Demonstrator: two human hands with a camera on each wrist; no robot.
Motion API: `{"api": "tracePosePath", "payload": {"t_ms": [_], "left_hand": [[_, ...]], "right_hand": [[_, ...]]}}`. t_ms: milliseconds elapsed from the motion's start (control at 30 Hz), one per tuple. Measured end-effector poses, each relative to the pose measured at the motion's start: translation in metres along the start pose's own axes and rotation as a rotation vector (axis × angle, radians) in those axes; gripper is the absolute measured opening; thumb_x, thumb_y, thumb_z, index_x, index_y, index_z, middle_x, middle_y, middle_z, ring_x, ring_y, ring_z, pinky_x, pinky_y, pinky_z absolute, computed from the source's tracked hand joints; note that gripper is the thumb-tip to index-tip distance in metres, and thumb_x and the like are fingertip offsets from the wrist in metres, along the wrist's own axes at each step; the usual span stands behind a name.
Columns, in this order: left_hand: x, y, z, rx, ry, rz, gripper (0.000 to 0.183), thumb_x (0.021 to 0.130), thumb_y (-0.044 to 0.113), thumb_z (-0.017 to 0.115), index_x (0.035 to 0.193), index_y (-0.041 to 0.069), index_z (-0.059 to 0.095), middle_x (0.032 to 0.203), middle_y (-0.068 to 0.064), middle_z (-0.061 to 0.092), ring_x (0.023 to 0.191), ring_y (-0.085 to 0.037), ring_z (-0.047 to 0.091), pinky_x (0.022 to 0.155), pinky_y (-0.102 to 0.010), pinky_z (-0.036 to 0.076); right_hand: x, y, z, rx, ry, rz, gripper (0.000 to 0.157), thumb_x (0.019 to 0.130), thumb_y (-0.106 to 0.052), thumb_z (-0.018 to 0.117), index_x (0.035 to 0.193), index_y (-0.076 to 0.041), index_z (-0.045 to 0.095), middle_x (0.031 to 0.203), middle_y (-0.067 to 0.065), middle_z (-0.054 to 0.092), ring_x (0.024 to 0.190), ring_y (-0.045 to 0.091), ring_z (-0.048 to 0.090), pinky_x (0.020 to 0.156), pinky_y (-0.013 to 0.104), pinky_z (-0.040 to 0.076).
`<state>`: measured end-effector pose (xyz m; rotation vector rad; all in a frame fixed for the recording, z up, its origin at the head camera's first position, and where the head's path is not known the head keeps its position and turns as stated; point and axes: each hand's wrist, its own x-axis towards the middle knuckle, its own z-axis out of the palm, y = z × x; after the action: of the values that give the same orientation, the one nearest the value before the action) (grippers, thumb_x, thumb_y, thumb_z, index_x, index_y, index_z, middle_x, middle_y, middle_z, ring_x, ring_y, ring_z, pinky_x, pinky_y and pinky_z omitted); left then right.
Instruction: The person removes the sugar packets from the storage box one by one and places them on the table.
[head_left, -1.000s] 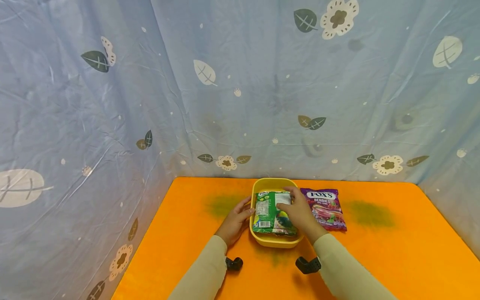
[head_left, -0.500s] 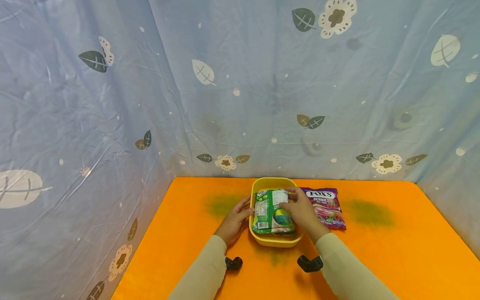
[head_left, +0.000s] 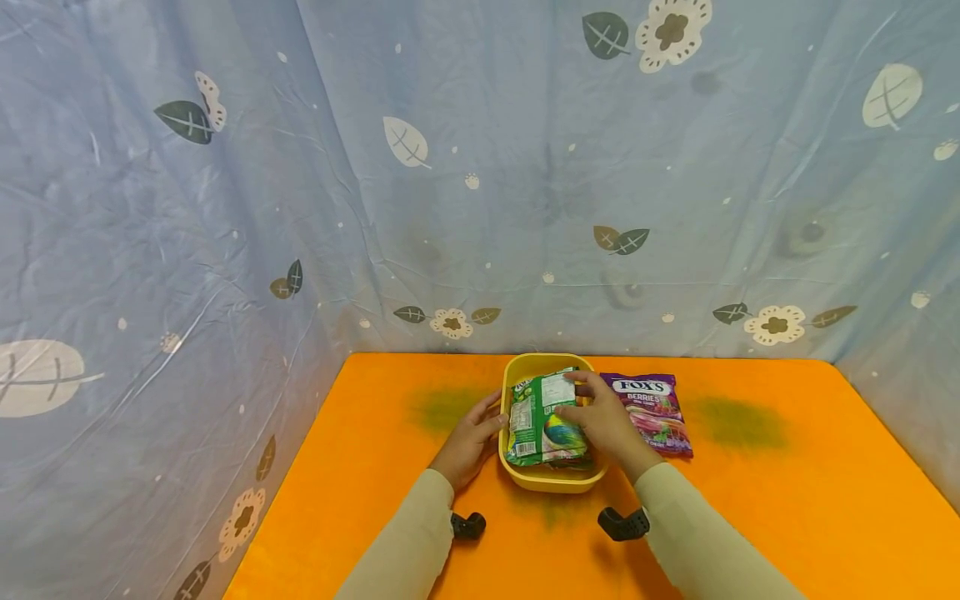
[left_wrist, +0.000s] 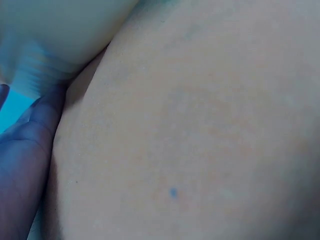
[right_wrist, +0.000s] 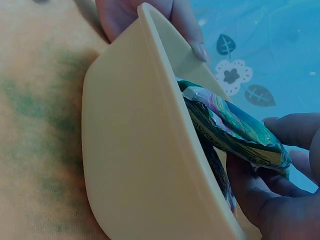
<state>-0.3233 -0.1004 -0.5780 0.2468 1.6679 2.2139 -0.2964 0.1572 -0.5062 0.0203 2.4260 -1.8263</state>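
Note:
A yellow plastic tub [head_left: 551, 485] stands on the table, and a green candy bag [head_left: 536, 425] lies tilted inside it. My right hand [head_left: 606, 421] pinches the bag's right edge, thumb on top and fingers underneath; the right wrist view shows that raised edge of the candy bag [right_wrist: 235, 125] between them. Beneath it, a darker packet [right_wrist: 217, 172] is partly visible in the tub. At the tub's left wall my left hand [head_left: 467, 442] grips the rim, thumb over it and the other fingers outside. In the left wrist view, skin fills most of the picture.
A purple Fox's Berries candy bag [head_left: 652, 412] lies flat just right of the tub. The orange table [head_left: 765, 500] has green patches. A blue curtain [head_left: 525, 167] with leaf and flower prints stands behind and to the sides.
The green bag's right side has risen and the bag now sits tilted, turned slightly counterclockwise, in my right hand. My left hand stays at the tub's rim.

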Motion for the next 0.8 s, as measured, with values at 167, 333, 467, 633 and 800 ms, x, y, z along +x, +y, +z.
{"api": "tracePosePath", "payload": {"t_ms": [167, 333, 467, 633, 800], "left_hand": [[0.0003, -0.0002, -0.0003, 0.006, -0.007, 0.005, 0.062, 0.114, 0.014, 0.059, 0.171, 0.013, 0.037, 0.17, -0.019, 0.04, 0.146, -0.035, 0.051, 0.113, -0.047, 0.05], [0.0001, 0.0, -0.0006, 0.009, -0.011, 0.006, 0.062, 0.114, 0.016, 0.059, 0.172, 0.014, 0.037, 0.17, -0.018, 0.039, 0.145, -0.035, 0.051, 0.114, -0.047, 0.049], [-0.0007, 0.0, -0.0009, 0.014, -0.008, 0.002, 0.063, 0.114, 0.017, 0.061, 0.172, 0.015, 0.036, 0.17, -0.017, 0.04, 0.145, -0.034, 0.052, 0.113, -0.046, 0.049], [-0.0008, -0.0002, -0.0011, 0.009, -0.003, -0.004, 0.064, 0.113, 0.018, 0.062, 0.172, 0.015, 0.037, 0.168, -0.017, 0.042, 0.143, -0.034, 0.054, 0.113, -0.046, 0.049], [0.0003, 0.0004, -0.0004, -0.003, -0.002, -0.008, 0.063, 0.113, 0.018, 0.062, 0.171, 0.015, 0.037, 0.167, -0.017, 0.043, 0.141, -0.033, 0.056, 0.113, -0.046, 0.05]], "right_hand": [[0.0, 0.0001, -0.0003, -0.02, -0.004, -0.008, 0.06, 0.103, -0.011, 0.077, 0.158, -0.01, 0.052, 0.152, 0.027, 0.047, 0.139, 0.048, 0.047, 0.113, 0.063, 0.046], [0.0005, 0.0013, -0.0002, -0.01, -0.007, -0.013, 0.059, 0.103, -0.01, 0.077, 0.157, -0.011, 0.053, 0.151, 0.026, 0.048, 0.14, 0.048, 0.046, 0.113, 0.063, 0.046], [0.0011, 0.0028, 0.0, 0.008, 0.0, -0.015, 0.058, 0.103, -0.01, 0.077, 0.156, -0.012, 0.054, 0.152, 0.025, 0.048, 0.142, 0.047, 0.044, 0.114, 0.062, 0.046], [0.0016, 0.0047, -0.0006, 0.037, 0.006, -0.018, 0.056, 0.103, -0.008, 0.076, 0.156, -0.01, 0.054, 0.149, 0.024, 0.048, 0.138, 0.044, 0.045, 0.114, 0.059, 0.047], [0.0012, 0.0048, -0.0019, 0.069, 0.012, -0.028, 0.055, 0.104, -0.005, 0.074, 0.155, -0.008, 0.054, 0.147, 0.024, 0.047, 0.136, 0.042, 0.045, 0.115, 0.056, 0.046]]}}
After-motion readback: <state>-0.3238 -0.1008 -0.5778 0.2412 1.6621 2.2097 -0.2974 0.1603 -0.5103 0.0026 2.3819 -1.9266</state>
